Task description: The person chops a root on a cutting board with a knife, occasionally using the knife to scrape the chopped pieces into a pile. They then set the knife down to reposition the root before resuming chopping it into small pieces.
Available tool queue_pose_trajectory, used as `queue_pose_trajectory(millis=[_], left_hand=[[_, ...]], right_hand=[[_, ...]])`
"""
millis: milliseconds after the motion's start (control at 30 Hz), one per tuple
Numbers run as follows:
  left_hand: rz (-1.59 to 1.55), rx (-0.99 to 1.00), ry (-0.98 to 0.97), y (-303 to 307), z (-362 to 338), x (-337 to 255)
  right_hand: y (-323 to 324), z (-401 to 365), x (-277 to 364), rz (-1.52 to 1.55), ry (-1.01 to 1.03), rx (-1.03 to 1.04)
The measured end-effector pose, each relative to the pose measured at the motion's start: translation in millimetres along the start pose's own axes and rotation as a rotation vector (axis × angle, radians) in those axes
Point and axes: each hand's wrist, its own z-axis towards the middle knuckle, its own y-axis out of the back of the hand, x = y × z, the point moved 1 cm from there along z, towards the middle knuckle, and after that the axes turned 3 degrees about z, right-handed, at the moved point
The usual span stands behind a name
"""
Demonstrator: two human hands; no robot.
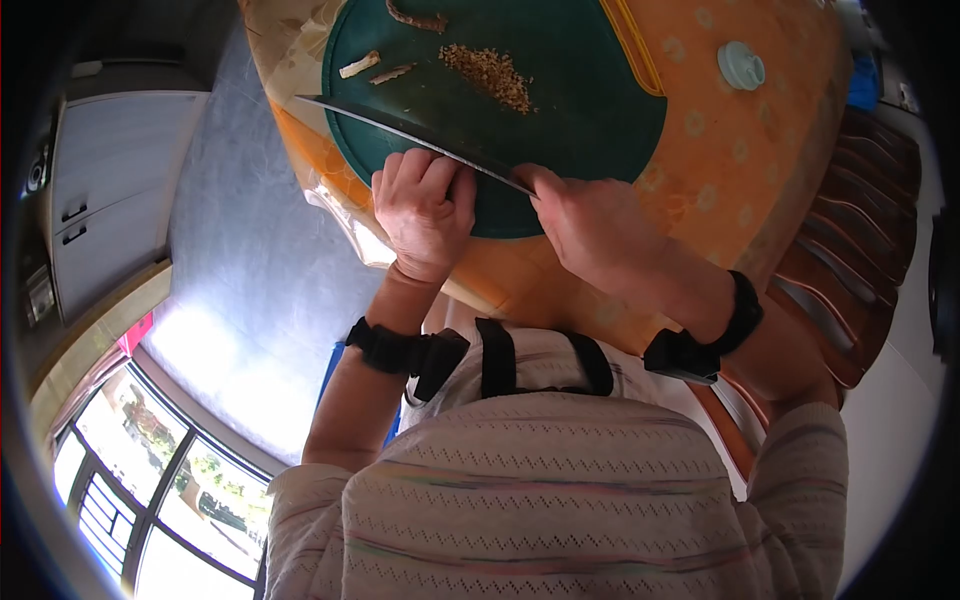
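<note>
- Cutting board [590,140] on the table [720,190]; small round object [740,66] to its right.
- Chopped pile [490,75] on the board; two short pieces [360,65] to its left, a strip [418,18] behind them.
- Knife [410,133] before the pile.
- Chair [860,220] right of the table.

The knife [390,124], its long blade dark-faced with a bright edge, slanted across the dark green, rounded board [590,130], its tip reaching past the left rim. Beyond the blade, on the board, lay a loose scatter of tan crumbs [490,75], a pale stub [360,64], a thin brown sliver [392,73] and a curved brown strip [417,19].
</note>
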Motion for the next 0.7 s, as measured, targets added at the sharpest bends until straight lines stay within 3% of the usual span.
queue_pose_trajectory(millis=[267, 367, 700], left_hand=[[0.006, -0.010, 0.006, 0.2, -1.6, 0.8], [0.020, -0.008, 0.003, 0.0, -2.6, 2.4], [-0.004, -0.030, -0.001, -1.2, -2.6, -0.7]], right_hand=[[2.4, -11.6, 0.3, 0.002, 0.049, -0.012], [3.3, -6.0, 6.3, -0.041, -0.022, 0.093], [-4.2, 0.1, -2.7, -0.003, 0.030, -0.057]])
